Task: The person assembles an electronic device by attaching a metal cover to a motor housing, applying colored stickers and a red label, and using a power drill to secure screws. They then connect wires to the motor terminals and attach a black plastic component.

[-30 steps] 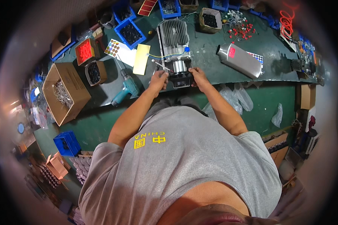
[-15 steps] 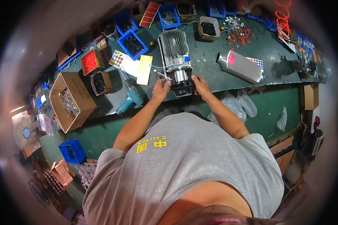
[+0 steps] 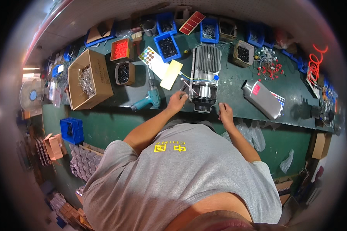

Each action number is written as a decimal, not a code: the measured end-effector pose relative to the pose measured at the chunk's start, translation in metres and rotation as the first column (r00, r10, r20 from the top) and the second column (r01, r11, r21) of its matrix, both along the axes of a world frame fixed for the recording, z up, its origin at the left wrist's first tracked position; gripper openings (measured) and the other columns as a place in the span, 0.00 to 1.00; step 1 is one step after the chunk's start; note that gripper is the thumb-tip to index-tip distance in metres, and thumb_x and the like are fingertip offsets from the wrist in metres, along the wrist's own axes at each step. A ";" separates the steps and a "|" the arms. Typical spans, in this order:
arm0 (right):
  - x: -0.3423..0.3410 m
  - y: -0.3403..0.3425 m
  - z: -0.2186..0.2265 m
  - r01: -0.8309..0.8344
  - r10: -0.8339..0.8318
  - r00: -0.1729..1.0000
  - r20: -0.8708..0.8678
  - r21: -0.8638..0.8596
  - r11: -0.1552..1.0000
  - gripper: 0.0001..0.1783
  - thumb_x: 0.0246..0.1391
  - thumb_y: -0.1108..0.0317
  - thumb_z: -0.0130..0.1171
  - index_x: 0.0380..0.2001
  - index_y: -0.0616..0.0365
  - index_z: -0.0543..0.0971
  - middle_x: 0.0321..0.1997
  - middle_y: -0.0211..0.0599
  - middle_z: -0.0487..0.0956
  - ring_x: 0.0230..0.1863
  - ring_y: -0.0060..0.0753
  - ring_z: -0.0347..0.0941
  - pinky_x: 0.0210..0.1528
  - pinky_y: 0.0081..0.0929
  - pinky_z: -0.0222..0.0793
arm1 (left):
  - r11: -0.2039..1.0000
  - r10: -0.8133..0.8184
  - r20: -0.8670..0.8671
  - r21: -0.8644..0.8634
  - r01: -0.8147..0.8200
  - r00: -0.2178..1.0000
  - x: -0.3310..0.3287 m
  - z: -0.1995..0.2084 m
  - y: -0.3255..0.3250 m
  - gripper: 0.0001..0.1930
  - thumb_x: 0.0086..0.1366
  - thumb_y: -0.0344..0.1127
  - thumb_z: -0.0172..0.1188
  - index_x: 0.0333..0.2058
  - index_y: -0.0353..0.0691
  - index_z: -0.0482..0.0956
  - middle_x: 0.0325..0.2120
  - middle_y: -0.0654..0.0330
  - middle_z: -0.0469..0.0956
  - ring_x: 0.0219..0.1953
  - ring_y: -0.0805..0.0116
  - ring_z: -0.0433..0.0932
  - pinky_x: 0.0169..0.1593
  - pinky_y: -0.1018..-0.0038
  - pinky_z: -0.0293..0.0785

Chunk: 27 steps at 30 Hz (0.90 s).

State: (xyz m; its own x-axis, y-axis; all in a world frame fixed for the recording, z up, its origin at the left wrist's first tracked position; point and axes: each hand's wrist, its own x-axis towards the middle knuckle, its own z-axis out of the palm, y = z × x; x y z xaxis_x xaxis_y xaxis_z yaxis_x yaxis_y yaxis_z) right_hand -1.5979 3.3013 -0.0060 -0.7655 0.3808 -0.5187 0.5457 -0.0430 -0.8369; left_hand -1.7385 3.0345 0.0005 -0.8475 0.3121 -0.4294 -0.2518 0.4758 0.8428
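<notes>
A dark workbench (finned housing at its edge) borders green floor.

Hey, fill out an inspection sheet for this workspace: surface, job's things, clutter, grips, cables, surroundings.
Surface: dark green workbench, crowded along its far side.
Job's things: finned metal housing, lying near the bench's front edge.
Clutter: teal power drill, yellow card, open cardboard box, blue bins, silver casing.
Grips: left grip beside the housing's left edge, contact unclear; right grip just off its right side.
Cables: thin wires across the housing; red-tipped leads in a pile; red coil at far right.
Surroundings: fan at left; blue crate and clear plastic bags below bench level.
</notes>
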 end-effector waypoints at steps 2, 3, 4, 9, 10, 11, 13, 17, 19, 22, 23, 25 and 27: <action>0.016 0.004 -0.002 0.041 -0.040 0.999 0.033 -0.032 0.999 0.17 0.67 0.55 0.57 0.39 0.61 0.80 0.21 0.28 0.72 0.18 0.18 0.66 0.17 0.22 0.64 | 0.996 0.001 -0.065 -0.090 -0.007 0.998 0.001 -0.013 -0.027 0.15 0.66 0.41 0.64 0.42 0.32 0.82 0.27 0.53 0.82 0.29 0.65 0.80 0.37 0.67 0.77; 0.020 0.006 -0.005 0.035 -0.034 0.998 0.045 -0.025 0.999 0.17 0.66 0.56 0.58 0.40 0.61 0.81 0.21 0.28 0.72 0.18 0.18 0.67 0.18 0.23 0.65 | 0.992 -0.018 -0.094 -0.123 0.007 0.995 0.002 -0.015 -0.036 0.14 0.66 0.40 0.64 0.40 0.32 0.83 0.27 0.53 0.82 0.29 0.65 0.80 0.38 0.67 0.77; 0.029 0.007 -0.010 0.051 -0.051 0.997 0.062 -0.008 0.999 0.16 0.65 0.57 0.59 0.40 0.61 0.81 0.22 0.28 0.73 0.18 0.19 0.67 0.18 0.23 0.65 | 0.987 -0.024 -0.112 -0.161 0.005 0.993 0.004 -0.009 -0.040 0.14 0.66 0.39 0.64 0.39 0.32 0.83 0.27 0.53 0.82 0.31 0.65 0.80 0.38 0.67 0.77; 0.043 0.023 -0.058 0.029 -0.020 0.999 -0.046 0.214 0.976 0.14 0.57 0.63 0.64 0.38 0.65 0.84 0.24 0.40 0.81 0.25 0.29 0.77 0.30 0.33 0.75 | 0.977 0.098 -0.006 -0.190 -0.097 0.995 0.022 -0.027 -0.097 0.13 0.65 0.37 0.64 0.38 0.31 0.84 0.24 0.58 0.81 0.26 0.71 0.78 0.33 0.72 0.75; 0.035 0.029 -0.057 0.046 -0.012 0.993 -0.118 0.292 0.955 0.13 0.57 0.64 0.64 0.37 0.65 0.83 0.25 0.43 0.81 0.27 0.34 0.78 0.33 0.34 0.75 | 0.972 0.102 0.021 -0.215 -0.095 0.995 0.024 -0.023 -0.100 0.13 0.65 0.37 0.63 0.38 0.31 0.84 0.23 0.59 0.81 0.25 0.72 0.77 0.32 0.72 0.74; 0.025 0.033 -0.051 0.067 0.002 0.983 -0.186 0.366 0.928 0.12 0.56 0.66 0.64 0.36 0.66 0.83 0.27 0.46 0.82 0.28 0.38 0.80 0.35 0.36 0.75 | 0.966 0.107 0.048 -0.243 -0.093 0.993 0.026 -0.018 -0.103 0.12 0.65 0.37 0.63 0.38 0.31 0.84 0.22 0.60 0.80 0.24 0.73 0.77 0.31 0.73 0.74; -0.001 0.052 -0.045 0.090 0.045 0.964 -0.262 0.480 0.873 0.12 0.55 0.67 0.64 0.36 0.66 0.83 0.31 0.51 0.83 0.34 0.48 0.81 0.40 0.39 0.76 | 0.959 0.108 0.072 -0.270 -0.085 0.991 0.033 -0.009 -0.102 0.12 0.65 0.37 0.63 0.38 0.31 0.84 0.22 0.61 0.80 0.23 0.74 0.77 0.30 0.74 0.73; -0.066 0.094 -0.065 0.122 0.069 0.967 -0.247 0.681 0.722 0.15 0.54 0.67 0.66 0.42 0.64 0.81 0.44 0.54 0.82 0.47 0.57 0.79 0.49 0.47 0.75 | 0.965 0.057 0.085 -0.261 -0.033 0.995 0.038 0.000 -0.094 0.12 0.66 0.37 0.63 0.39 0.32 0.84 0.22 0.62 0.79 0.24 0.75 0.76 0.30 0.74 0.73; -0.094 0.103 -0.054 0.109 0.012 0.988 -0.156 0.740 0.664 0.16 0.53 0.67 0.67 0.42 0.64 0.81 0.46 0.54 0.82 0.49 0.59 0.79 0.49 0.50 0.76 | 0.972 0.088 0.123 -0.226 -0.059 0.988 0.043 0.011 -0.081 0.11 0.66 0.36 0.64 0.39 0.32 0.83 0.22 0.62 0.79 0.24 0.75 0.76 0.30 0.74 0.73; -0.127 0.109 -0.050 0.084 -0.118 0.993 -0.002 0.710 0.699 0.16 0.52 0.65 0.68 0.40 0.63 0.80 0.46 0.55 0.81 0.50 0.61 0.78 0.51 0.52 0.75 | 0.967 0.048 0.086 -0.252 -0.025 0.995 0.047 0.016 -0.075 0.10 0.67 0.35 0.63 0.38 0.33 0.83 0.23 0.63 0.79 0.24 0.76 0.75 0.30 0.76 0.72; -0.135 0.110 -0.052 0.080 -0.131 0.991 0.018 0.706 0.703 0.15 0.52 0.65 0.68 0.39 0.63 0.80 0.46 0.55 0.81 0.50 0.61 0.78 0.51 0.52 0.75 | 0.967 0.054 0.085 -0.252 -0.031 0.995 0.052 0.017 -0.077 0.09 0.67 0.34 0.63 0.38 0.33 0.83 0.23 0.63 0.79 0.24 0.76 0.75 0.30 0.76 0.72; -0.145 0.117 -0.062 0.077 -0.136 0.990 0.031 0.691 0.718 0.14 0.51 0.65 0.68 0.37 0.63 0.80 0.44 0.56 0.81 0.49 0.61 0.78 0.51 0.52 0.75 | 0.971 0.046 0.095 -0.236 -0.023 0.994 0.057 0.007 -0.087 0.09 0.67 0.34 0.63 0.38 0.33 0.83 0.23 0.64 0.78 0.25 0.77 0.75 0.31 0.76 0.71; -0.149 0.124 -0.085 0.076 -0.118 0.993 0.017 0.670 0.739 0.13 0.51 0.65 0.67 0.36 0.63 0.80 0.42 0.58 0.81 0.48 0.62 0.78 0.51 0.52 0.75 | 0.976 0.050 0.111 -0.216 -0.025 0.993 0.060 0.011 -0.085 0.09 0.67 0.34 0.63 0.38 0.33 0.83 0.24 0.64 0.79 0.25 0.77 0.75 0.31 0.76 0.71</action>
